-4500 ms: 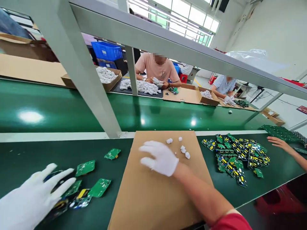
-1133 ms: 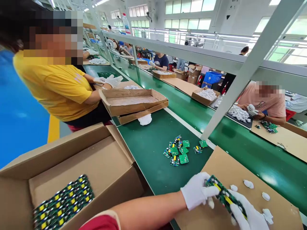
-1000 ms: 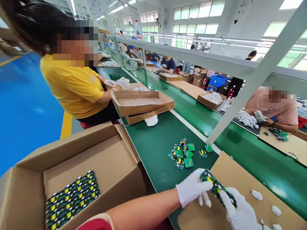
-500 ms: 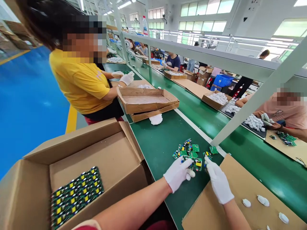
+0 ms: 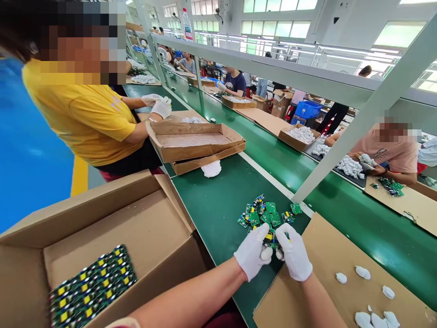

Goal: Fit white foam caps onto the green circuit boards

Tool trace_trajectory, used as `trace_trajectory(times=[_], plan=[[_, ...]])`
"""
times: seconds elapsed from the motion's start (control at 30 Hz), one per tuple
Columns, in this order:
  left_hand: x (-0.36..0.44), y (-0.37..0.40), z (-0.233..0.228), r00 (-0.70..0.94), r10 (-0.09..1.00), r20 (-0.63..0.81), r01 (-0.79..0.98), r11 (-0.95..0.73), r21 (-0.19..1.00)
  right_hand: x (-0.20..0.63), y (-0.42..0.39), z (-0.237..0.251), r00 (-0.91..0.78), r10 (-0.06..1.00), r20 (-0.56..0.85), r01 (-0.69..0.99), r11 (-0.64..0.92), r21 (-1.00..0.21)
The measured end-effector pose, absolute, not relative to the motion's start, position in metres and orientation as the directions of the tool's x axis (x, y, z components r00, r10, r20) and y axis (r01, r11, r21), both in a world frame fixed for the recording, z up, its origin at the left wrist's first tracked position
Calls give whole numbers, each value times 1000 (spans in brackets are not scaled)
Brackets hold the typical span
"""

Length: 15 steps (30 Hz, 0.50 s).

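My left hand (image 5: 251,256) and my right hand (image 5: 293,253), both in white gloves, are pressed close together at the near edge of a pile of small green circuit boards (image 5: 265,213) on the green bench top (image 5: 218,209). Between the curled fingers of both hands sits a green circuit board with yellow parts (image 5: 271,238), mostly hidden by the gloves. My right forearm lies over a brown cardboard sheet (image 5: 327,255).
An open cardboard box (image 5: 112,223) at the left holds a panel of boards (image 5: 92,287). Small white parts (image 5: 362,272) lie on the sheet. A person in yellow (image 5: 85,118) works at flat cardboard trays (image 5: 194,143). A slanted metal post (image 5: 355,123) rises beyond the pile.
My hands carried a strip of boards from over the cardboard sheet left to the pile on the green top. They have now drawn together at the pile's near edge.
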<state>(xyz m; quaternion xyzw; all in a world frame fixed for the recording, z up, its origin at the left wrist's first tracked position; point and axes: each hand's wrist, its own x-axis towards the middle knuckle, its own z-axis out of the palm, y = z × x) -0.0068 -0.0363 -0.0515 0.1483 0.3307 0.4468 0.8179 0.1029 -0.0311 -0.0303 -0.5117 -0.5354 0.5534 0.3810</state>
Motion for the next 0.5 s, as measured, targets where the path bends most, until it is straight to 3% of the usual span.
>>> trace_trajectory(times=[0.07, 0.13, 0.2, 0.23, 0.3, 0.37, 0.43, 0.5], plan=[[-9, -32, -46, 430, 817, -385, -588, 577, 567, 106, -31, -29, -226, 963, -148, -31, -159, -987], [-14, -24, -37, 368, 874, -317, -491, 472, 732, 112, -27, -31, -158, 982, -102, -68, -114, -991], [-23, -13, -29, 199, 969, -146, -229, 191, 955, 120, -19, -36, 24, 999, -28, 101, -30, -994], [-29, -7, -25, 146, 989, -26, -22, 29, 999, 124, -15, -40, 111, 993, 33, 250, 5, -968], [-43, 6, -21, 189, 968, 164, 381, -227, 897, 133, -7, -52, 134, 975, 178, 539, 79, -839], [-60, 20, -22, 310, 931, 191, 630, -352, 692, 139, -3, -67, -50, 955, 292, 699, 243, -673], [-84, 36, -24, 315, 933, 177, 788, -361, 499, 143, -3, -81, -131, 898, 420, 767, 361, -531], [-116, 56, -25, 191, 953, 235, 906, -264, 332, 144, -4, -91, -120, 829, 547, 799, 408, -442]])
